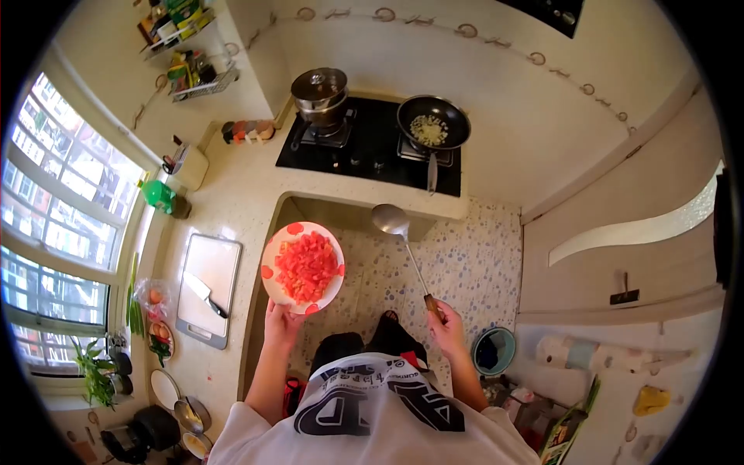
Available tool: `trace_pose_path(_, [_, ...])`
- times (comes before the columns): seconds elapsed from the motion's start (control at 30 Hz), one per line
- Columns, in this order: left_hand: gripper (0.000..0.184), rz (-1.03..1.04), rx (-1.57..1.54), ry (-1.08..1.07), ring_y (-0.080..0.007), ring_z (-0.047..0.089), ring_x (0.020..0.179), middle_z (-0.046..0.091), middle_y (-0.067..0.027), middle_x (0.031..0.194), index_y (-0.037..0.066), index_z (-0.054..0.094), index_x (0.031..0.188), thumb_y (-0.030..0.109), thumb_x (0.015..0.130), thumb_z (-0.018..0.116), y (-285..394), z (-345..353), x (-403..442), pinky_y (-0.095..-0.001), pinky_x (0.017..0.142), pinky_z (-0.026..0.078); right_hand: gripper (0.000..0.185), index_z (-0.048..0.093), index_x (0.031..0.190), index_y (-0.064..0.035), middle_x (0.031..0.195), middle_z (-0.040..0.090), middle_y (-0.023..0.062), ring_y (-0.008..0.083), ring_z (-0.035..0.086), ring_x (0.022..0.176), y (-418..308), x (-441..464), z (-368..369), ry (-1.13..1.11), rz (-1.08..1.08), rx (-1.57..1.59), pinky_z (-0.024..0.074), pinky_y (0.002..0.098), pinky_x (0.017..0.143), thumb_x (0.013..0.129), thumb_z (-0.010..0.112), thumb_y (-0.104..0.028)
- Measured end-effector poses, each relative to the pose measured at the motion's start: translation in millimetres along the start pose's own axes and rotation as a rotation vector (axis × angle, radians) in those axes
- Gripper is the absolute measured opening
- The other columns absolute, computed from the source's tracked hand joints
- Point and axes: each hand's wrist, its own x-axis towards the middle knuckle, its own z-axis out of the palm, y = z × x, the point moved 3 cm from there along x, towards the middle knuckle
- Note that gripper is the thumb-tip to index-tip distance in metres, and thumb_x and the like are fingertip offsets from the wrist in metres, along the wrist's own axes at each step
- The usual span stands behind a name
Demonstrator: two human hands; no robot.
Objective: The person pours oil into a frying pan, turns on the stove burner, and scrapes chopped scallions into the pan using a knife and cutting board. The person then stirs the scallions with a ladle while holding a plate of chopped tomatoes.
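My left hand [283, 324] grips the near rim of a white plate with red spots [336, 280]. Heaped on that plate is chopped tomato [307, 267], in small red pieces. In my right hand [446, 327] is a ladle [390, 220], held by its brown handle end with the metal bowl pointing away from me. Both are held over the floor, in front of the stove. A dark frying pan [455, 116] sits on the right burner, its handle toward me, with pale chopped bits [428, 130] inside. My fingers partly cover the plate's edge and the ladle's handle.
A lidded pot [320, 91] stands on the left burner of the black stove [364, 167]. Along the left counter lie a cutting board [203, 310] with a knife [203, 292], a green-topped bottle [159, 197] and a knife block [190, 167]. A bin [508, 341] stands at right.
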Motion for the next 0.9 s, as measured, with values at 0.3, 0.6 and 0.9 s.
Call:
trace_pose_path(0.3, [0.048, -0.088, 0.077, -0.05, -0.0308, 0.071, 0.103, 0.065, -0.0152, 0.124, 0.009, 0.048, 0.135, -0.003, 0.089, 0.05, -22, 104, 81, -0.0451, 0.08, 0.065, 0.032, 0.057, 0.133, -0.0019, 0.068, 0.052, -0.0011, 0.0044, 0.039, 0.052, -44, 76, -56, 0.155, 0.031, 0.238, 0.0298, 0.0204, 0.046, 0.104, 0.058, -0.016])
trace_pose_path(0.6, [0.043, -0.161, 0.128, -0.086, -0.0288, 0.073, 0.098, 0.067, -0.0159, 0.119, 0.006, 0.048, 0.136, 0.001, 0.094, 0.051, 0, 131, 198, -0.0413, 0.076, 0.066, 0.037, 0.058, 0.133, -0.0027, 0.066, 0.051, -0.003, 0.0041, 0.039, 0.048, -108, 179, -56, 0.322, -0.007, 0.105, 0.0303, 0.0199, 0.043, 0.103, 0.059, -0.024])
trace_pose_path(0.9, [0.038, -0.206, 0.172, -0.139, -0.0269, 0.073, 0.097, 0.068, -0.0121, 0.119, 0.009, 0.049, 0.136, 0.007, 0.098, 0.054, 36, 155, 279, -0.0423, 0.075, 0.065, 0.036, 0.059, 0.134, -0.0046, 0.072, 0.057, 0.0009, 0.0071, 0.045, 0.048, -165, 262, -34, 0.468, 0.034, -0.032, 0.0378, 0.0254, 0.043, 0.1, 0.062, -0.018])
